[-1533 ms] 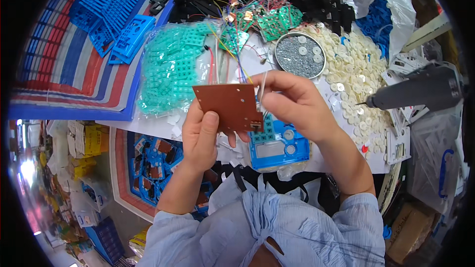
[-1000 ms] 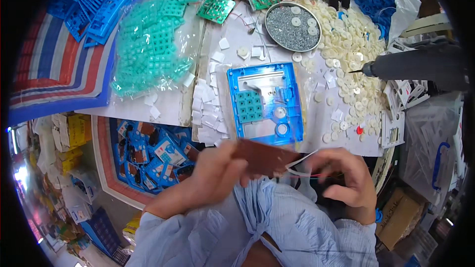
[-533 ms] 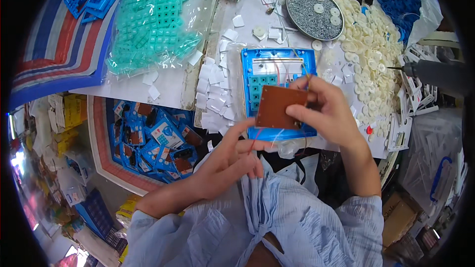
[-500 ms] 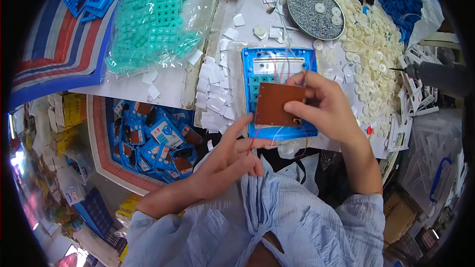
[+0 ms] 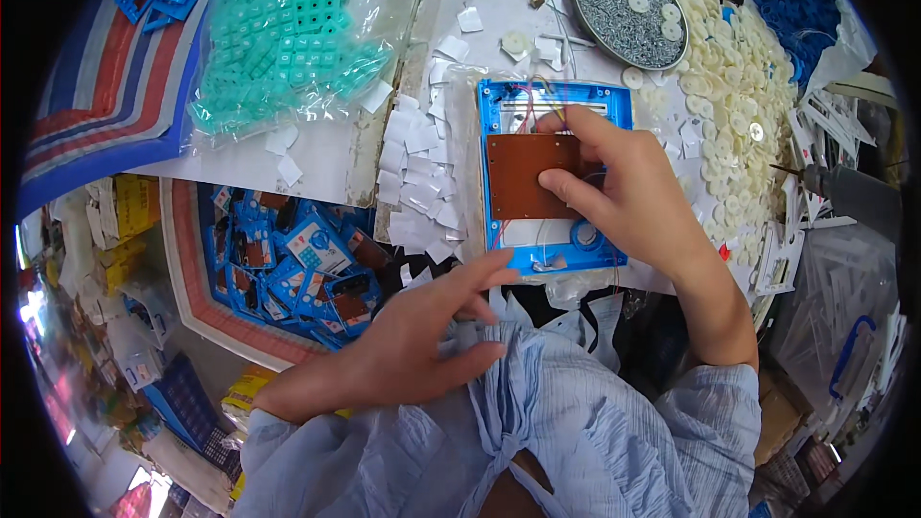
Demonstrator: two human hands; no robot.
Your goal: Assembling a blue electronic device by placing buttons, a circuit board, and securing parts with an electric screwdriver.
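Observation:
A brown circuit board (image 5: 518, 177) is pinched at its right edge by my right hand (image 5: 628, 187), thumb on its face. Beneath it lies a blue plastic casing (image 5: 547, 257) on the table. The board covers the casing's middle, including the green keypad area. Thin red wires show around the board's upper and lower left edges. Just below the casing's lower left corner, my left hand (image 5: 427, 336) is off the board, fingers apart and holding nothing.
Left of the casing lie white paper squares (image 5: 413, 173) and a bag of green keypads (image 5: 288, 48). At right are a metal dish of screws (image 5: 624, 24), a heap of white discs (image 5: 734, 134) and a screwdriver (image 5: 835, 187). Finished-looking blue units (image 5: 288, 259) fill a lower-left bin.
My right hand has brought the board down and left over the casing, exposing the casing's lower part. My left hand has drawn back from the wires, its fingers spreading.

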